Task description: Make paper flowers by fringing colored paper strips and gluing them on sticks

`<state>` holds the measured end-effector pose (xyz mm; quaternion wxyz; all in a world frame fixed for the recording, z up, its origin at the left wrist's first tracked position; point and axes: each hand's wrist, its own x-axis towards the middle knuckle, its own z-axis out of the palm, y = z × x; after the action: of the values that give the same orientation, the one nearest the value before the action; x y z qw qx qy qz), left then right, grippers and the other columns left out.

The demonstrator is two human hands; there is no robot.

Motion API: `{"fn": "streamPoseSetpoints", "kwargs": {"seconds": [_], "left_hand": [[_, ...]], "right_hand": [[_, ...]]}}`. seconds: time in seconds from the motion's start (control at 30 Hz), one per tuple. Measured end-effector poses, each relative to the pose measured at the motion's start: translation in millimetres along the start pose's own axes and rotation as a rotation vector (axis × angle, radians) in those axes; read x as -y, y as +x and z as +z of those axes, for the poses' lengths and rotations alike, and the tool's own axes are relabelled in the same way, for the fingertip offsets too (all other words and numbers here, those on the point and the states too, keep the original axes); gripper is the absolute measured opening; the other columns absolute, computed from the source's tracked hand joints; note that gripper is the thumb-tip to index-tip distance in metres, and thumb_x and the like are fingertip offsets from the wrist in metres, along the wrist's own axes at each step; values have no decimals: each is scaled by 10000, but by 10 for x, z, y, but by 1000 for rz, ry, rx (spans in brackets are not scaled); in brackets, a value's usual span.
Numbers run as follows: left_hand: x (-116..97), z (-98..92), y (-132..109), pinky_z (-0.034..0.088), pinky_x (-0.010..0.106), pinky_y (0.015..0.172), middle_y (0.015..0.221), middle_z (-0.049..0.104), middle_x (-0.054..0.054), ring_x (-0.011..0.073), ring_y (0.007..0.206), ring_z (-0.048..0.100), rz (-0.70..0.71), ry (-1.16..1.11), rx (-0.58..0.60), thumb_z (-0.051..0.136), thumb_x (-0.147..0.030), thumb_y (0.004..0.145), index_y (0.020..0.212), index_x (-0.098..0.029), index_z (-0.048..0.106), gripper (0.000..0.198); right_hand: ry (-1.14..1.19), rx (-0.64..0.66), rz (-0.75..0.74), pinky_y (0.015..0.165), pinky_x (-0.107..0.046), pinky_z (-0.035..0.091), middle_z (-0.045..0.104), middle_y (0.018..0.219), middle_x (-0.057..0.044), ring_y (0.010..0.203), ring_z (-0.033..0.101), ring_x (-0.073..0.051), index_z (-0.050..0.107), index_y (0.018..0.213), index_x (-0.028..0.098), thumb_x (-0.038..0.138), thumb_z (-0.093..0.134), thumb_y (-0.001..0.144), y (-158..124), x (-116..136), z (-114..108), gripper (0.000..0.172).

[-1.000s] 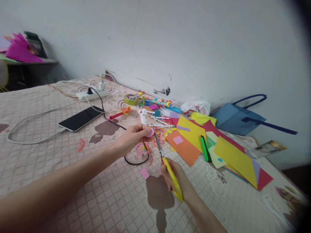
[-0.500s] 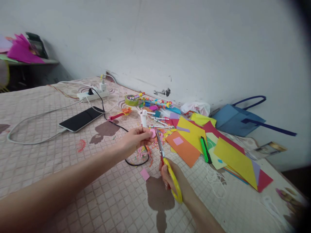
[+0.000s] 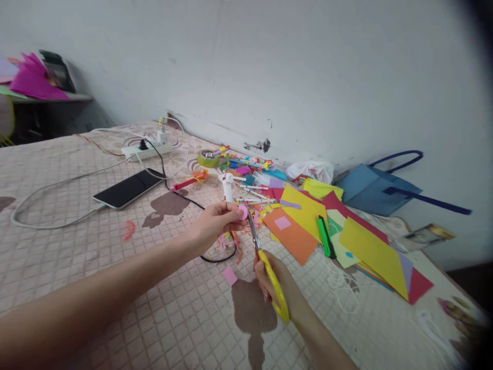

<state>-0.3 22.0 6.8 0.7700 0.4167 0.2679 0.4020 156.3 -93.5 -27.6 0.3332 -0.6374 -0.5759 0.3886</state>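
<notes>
My left hand (image 3: 213, 223) pinches a small pink piece of paper (image 3: 242, 211) above the patterned cloth. My right hand (image 3: 281, 288) grips yellow-handled scissors (image 3: 265, 267), whose blades point up and meet the pink piece's right edge. Paper scraps (image 3: 227, 241) lie in a heap just below my left hand, and a small pink square (image 3: 230, 276) lies on the cloth between my two hands.
Coloured paper sheets (image 3: 370, 249) and a green marker (image 3: 325, 236) spread to the right. A phone (image 3: 129, 188) on a cable, a power strip (image 3: 146, 149), a tape roll (image 3: 208, 158) and pens lie further back. A blue bag (image 3: 375, 190) leans by the wall.
The scissors' blades have shifted slightly right and up against the pink piece, and my left hand has turned the piece a little. Everything else stays put.
</notes>
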Motion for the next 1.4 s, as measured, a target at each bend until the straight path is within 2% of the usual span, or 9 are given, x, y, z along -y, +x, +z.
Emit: {"fn": "streamPoseSetpoints", "kwargs": {"seconds": [0.57,0.87,1.0,1.23,1.4], "left_hand": [[2,21,-15,496,225,681,721,630,20,82,645,590,15,4,-21,743,-248,659,717,-120,573,221],[4,22,-14,489,222,675,721,630,19,81,643,588,12,-6,-22,745,-244,657,713,-120,571,221],[7,7,-5,486,226,680,731,633,18,80,643,588,15,6,-14,740,-251,664,709,-124,576,212],[13,5,-10,459,206,628,699,611,-1,68,609,563,16,64,0,701,-262,705,711,-136,554,193],[55,8,-31,415,202,538,622,557,-22,66,520,508,24,312,56,630,-260,744,766,-143,580,129]], "right_hand": [[-4,-16,13,306,-186,305,348,421,85,326,334,-75,361,665,225,748,366,746,-6,49,-6,530],[-17,-71,-13,307,-182,275,343,395,88,317,312,-67,370,640,224,629,434,790,23,-8,19,437],[-7,-82,0,302,-179,276,326,398,94,311,306,-65,374,642,224,628,437,789,26,-30,22,434],[201,-52,64,282,-170,287,319,404,111,288,296,-55,364,669,222,717,444,736,31,-58,11,506],[426,-76,123,292,-164,302,361,460,102,308,299,-41,398,684,205,722,506,690,69,4,-14,529]]}}
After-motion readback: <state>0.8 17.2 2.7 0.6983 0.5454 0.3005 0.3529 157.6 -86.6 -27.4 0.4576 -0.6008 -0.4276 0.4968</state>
